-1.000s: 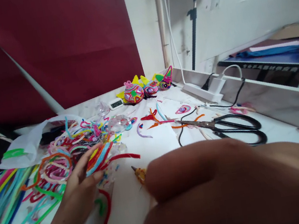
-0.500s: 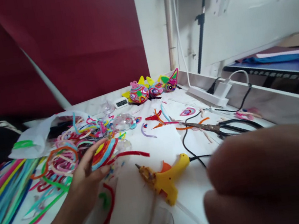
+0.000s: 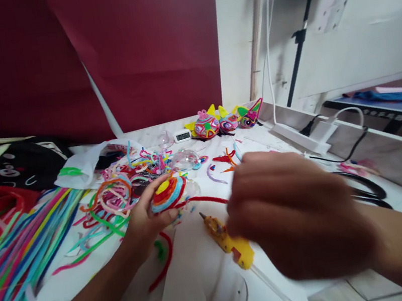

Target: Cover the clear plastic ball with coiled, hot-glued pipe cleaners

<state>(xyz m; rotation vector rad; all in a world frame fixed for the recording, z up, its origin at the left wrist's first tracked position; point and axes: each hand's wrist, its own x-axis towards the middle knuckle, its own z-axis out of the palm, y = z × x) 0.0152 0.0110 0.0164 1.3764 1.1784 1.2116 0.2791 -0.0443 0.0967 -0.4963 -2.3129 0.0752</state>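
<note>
My left hand (image 3: 151, 219) is wrapped round a clear ball (image 3: 192, 188) partly covered with curved rows of yellow, orange, red and light blue pipe cleaner (image 3: 168, 195). From the ball a loose red pipe cleaner (image 3: 206, 199) runs right, its far end reaching the edge of my right hand. My right hand (image 3: 287, 213), blurred, hangs with curled fingers above a yellow hot glue gun (image 3: 224, 238) and covers its handle. What these fingers hold, if anything, is hidden. The glue gun lies on the table, nozzle toward the ball, with a clear glue stick (image 3: 276, 291) out of its back.
Bundled pipe cleaners (image 3: 29, 249) lie at the left beside a tangle of cut pieces (image 3: 116, 194). Behind are another clear ball (image 3: 186, 159), a small digital timer (image 3: 182, 136) and decorated fish-like balls (image 3: 206, 125). Scissors handles (image 3: 367, 187) and a power strip (image 3: 303, 136) are at the right.
My right hand has moved away from the camera and left, over the glue gun's handle. The view has shifted left, while my left hand keeps its hold on the ball.
</note>
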